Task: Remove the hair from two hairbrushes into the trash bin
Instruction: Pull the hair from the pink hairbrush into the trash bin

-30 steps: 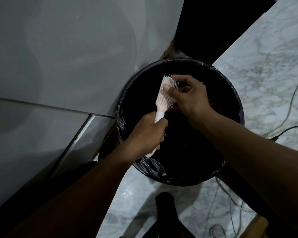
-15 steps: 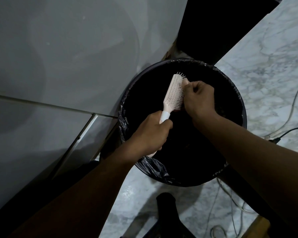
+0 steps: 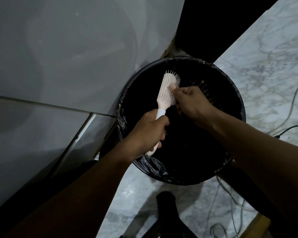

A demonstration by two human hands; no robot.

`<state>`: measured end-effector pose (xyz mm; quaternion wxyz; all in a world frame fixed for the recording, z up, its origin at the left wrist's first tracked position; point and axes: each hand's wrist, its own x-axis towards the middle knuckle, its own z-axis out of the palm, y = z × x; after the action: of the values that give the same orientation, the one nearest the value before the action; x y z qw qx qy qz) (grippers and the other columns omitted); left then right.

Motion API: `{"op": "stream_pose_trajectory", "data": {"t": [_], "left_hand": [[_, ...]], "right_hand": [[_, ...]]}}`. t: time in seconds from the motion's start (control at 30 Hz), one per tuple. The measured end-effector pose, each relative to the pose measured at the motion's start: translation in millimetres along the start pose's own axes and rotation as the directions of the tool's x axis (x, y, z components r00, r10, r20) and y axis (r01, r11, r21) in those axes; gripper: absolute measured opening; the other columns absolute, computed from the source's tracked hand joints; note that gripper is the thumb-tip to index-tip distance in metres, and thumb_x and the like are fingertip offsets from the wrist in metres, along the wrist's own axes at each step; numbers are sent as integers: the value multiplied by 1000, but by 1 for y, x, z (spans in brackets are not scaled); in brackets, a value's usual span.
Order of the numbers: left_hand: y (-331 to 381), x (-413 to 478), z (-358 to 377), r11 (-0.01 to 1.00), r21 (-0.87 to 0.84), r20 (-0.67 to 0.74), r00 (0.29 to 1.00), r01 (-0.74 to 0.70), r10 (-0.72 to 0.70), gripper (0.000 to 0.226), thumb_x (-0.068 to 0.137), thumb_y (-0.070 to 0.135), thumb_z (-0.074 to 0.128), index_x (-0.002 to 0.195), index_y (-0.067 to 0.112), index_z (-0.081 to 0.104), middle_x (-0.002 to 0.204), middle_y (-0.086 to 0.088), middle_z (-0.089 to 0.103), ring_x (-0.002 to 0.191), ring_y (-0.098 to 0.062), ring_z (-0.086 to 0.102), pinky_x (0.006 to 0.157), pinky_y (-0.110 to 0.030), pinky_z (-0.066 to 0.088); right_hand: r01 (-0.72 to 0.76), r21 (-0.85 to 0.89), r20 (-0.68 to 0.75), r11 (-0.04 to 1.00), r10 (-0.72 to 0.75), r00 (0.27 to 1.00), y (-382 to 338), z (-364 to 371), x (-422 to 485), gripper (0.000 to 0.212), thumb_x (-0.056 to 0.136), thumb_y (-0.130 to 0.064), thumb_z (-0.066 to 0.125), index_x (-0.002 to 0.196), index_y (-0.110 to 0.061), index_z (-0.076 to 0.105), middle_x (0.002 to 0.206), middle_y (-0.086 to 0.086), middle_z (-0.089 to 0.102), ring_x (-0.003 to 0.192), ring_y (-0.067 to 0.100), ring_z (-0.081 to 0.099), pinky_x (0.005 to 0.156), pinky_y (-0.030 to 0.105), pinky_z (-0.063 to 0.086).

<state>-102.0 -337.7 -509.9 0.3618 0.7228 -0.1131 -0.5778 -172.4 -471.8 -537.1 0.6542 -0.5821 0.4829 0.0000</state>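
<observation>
A pale pink hairbrush [image 3: 166,90] with a white collar on its handle is held over the round black trash bin [image 3: 237,103], which is lined with a black bag. My left hand [image 3: 149,131] is closed around the brush handle, head pointing up and away, bristles facing right. My right hand [image 3: 190,102] is bunched against the bristles, thumb pressed on the bristle side and fingers curled in. Any hair pinched in those fingers is too dark to make out. Only this one brush is in view.
A grey wall or cabinet panel [image 3: 58,66] stands at the left, close to the bin. Marble floor [image 3: 273,57] spreads right and below, with loose cables [image 3: 286,117] beside the bin. A dark object [image 3: 167,213] sits at the bottom centre.
The brush has turned so its back faces left and its bristles right. My right hand moved from the tip of the head down to the bristle side and closed into a fist.
</observation>
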Motion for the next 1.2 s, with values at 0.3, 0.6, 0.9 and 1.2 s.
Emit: {"op": "stream_pose_trajectory", "data": {"t": [0.3, 0.6, 0.9, 1.2], "left_hand": [[-2, 6, -7, 948, -312, 16, 998, 67, -65, 15, 97, 12, 46, 83, 11, 51, 49, -1, 43, 40, -16, 36, 37, -23, 32], [-7, 6, -2, 991, -131, -6, 999, 41, -42, 18, 94, 16, 49, 76, 16, 51, 49, 1, 49, 40, -15, 43, 39, -24, 36], [-2, 7, -7, 960, -277, 51, 999, 26, -13, 18, 96, 11, 46, 79, 14, 52, 48, -1, 44, 40, -16, 37, 38, -22, 33], [-7, 8, -8, 984, -163, 22, 997, 74, -71, 16, 95, 15, 50, 80, 14, 52, 52, 0, 48, 39, -14, 42, 42, -25, 35]], "right_hand": [[-220, 259, 250, 941, 155, 956, -8, -3, 6, 40, 105, -29, 41, 72, -14, 55, 62, 3, 52, 52, 17, 50, 56, 30, 41], [-8, -44, 118, 999, 13, 993, -5, 0, 1, 47, 96, -38, 62, 70, 1, 58, 53, 8, 48, 38, 12, 41, 41, 21, 35], [-311, 296, 409, 903, 175, 896, -6, -19, 5, 32, 104, -21, 47, 78, -7, 58, 70, 8, 61, 62, 18, 62, 68, 31, 51], [-129, -261, -243, 957, 64, 968, 6, -19, 18, 41, 97, -34, 55, 63, -12, 59, 53, 9, 65, 54, 27, 65, 66, 37, 54]]}}
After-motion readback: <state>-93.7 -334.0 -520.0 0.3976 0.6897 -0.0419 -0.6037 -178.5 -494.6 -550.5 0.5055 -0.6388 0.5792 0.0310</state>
